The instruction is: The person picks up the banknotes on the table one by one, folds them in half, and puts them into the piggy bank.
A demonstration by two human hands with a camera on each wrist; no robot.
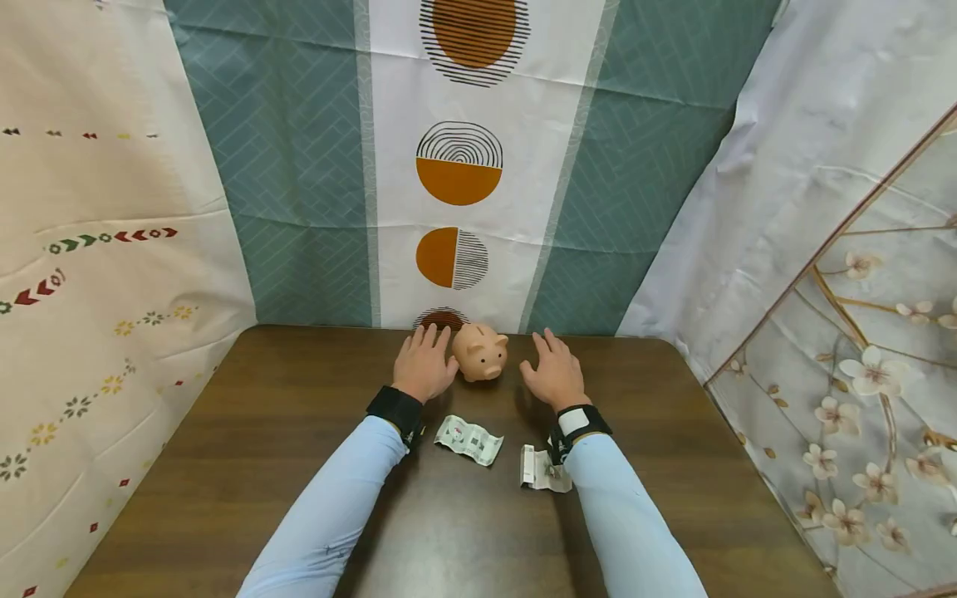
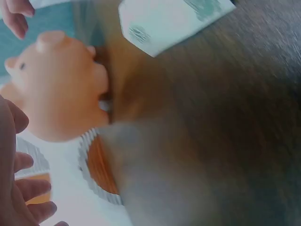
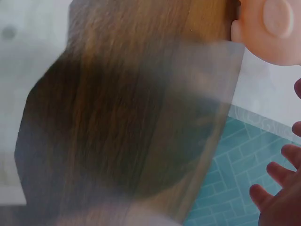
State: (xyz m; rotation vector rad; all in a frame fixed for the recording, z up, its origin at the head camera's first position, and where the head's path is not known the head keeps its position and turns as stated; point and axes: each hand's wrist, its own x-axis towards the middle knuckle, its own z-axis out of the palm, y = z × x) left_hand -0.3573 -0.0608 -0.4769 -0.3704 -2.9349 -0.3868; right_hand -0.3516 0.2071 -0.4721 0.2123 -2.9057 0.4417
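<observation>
Table (image 1: 187, 465): brown. Left hand (image 1: 424, 365): fingers spread, holding nothing, just beside the pig (image 1: 479, 352); contact cannot be told. Right hand (image 1: 555, 371): also spread, holding nothing, apart from the pig. Pig: upright, near the table's far edge. First slip (image 1: 469, 440): creased. Second slip (image 1: 543, 473): partly hidden.

Wooden table (image 1: 262, 432) in a curtained-off, home-like nook; the room behind is hidden.
A green-and-white panel (image 1: 478, 104) with orange-brown circles hangs along the table's far edge, a cream cloth (image 1: 112, 274) with small coloured motifs falls beside the left edge, and past the far right corner a white sheet (image 1: 718, 224) meets a blossom-printed cloth (image 1: 845, 465) along the right edge. Creases show that the hangings are loose fabric. The table's smooth brown wood grain and rounded far corners suit household furniture.
</observation>
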